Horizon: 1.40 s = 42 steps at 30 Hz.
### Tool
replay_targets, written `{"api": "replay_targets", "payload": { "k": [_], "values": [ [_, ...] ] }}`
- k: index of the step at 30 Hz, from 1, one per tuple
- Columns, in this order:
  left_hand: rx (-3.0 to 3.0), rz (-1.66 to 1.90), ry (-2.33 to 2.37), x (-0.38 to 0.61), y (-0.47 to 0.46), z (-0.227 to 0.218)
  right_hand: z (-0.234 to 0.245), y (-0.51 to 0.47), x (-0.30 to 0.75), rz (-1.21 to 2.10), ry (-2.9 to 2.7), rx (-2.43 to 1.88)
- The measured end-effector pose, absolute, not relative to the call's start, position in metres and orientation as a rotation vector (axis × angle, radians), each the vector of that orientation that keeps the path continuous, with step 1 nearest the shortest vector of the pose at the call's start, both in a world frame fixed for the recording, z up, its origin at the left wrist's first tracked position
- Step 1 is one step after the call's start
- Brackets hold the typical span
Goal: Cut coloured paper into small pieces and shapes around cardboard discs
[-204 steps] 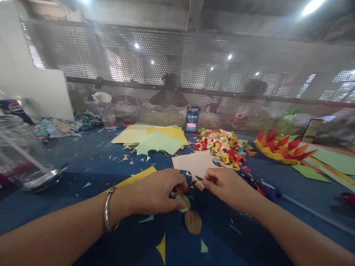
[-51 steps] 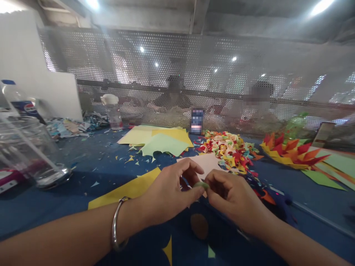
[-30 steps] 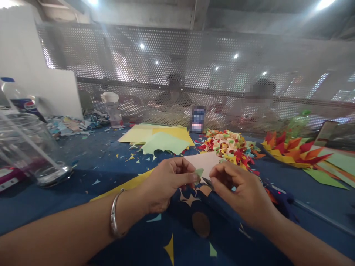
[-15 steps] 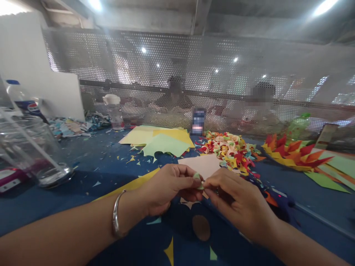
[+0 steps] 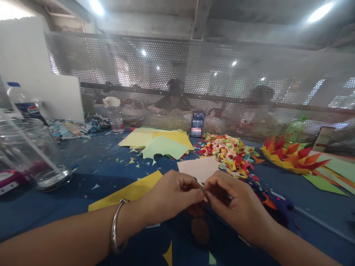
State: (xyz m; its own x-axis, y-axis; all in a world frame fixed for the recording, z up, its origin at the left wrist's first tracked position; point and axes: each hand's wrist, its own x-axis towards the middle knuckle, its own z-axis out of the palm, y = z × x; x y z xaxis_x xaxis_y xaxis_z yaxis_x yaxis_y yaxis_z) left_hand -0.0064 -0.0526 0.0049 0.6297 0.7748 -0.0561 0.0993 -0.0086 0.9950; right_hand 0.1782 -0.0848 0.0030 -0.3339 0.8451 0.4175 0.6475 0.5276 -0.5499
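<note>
Pinching is what both hands do: the left hand (image 5: 169, 197) and the right hand (image 5: 233, 203) meet tip to tip just above the blue worktop (image 5: 91, 162), and a tiny paper bit (image 5: 203, 188) sits between them. Each grip is closed tight on that paper bit, thumb against finger. So little of it peeks out that I cannot tell its colour or shape. The other fingers curl in and hold nothing. A silver bangle (image 5: 116, 229) sits on the left wrist. Just past the fingertips a pale pink sheet (image 5: 198, 168) lies flat on the worktop, and a yellow sheet (image 5: 130, 192) lies beside the left hand. Under the hands a round brown disc (image 5: 199, 232) lies on the worktop, and no hand touches it. Farther back and to the right is a heap of small folded pieces (image 5: 230, 153) in red, yellow and green. I think the step in hand is shaping the small bit, a fold or a squeeze made with the fingertips. The next move calls for a soft, steady touch. The bit is small and thin, so a hard pull could tear it, and a loose grip could let it slip down among the scraps on the worktop. One hand would need to hold on while the other shifts.
</note>
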Motion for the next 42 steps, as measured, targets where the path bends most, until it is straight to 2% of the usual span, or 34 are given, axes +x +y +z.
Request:
{"api": "replay_targets", "payload": {
  "k": [9, 22, 42],
  "values": [
    [1.804, 0.650, 0.870, -0.0091, -0.0530, 0.0001, 0.0012, -0.0831, 0.1777, 0.357, -2.084, -1.206],
    [1.877, 0.646, 0.876, -0.0091, -0.0508, -0.0007, -0.0013, -0.0830, 0.1796, 0.454, -2.062, -1.244],
    [1.527, 0.602, 0.794, -0.0076, -0.0468, -0.0007, -0.0008, -0.0825, 0.1807, 0.507, -2.052, -1.238]
  ]
}}
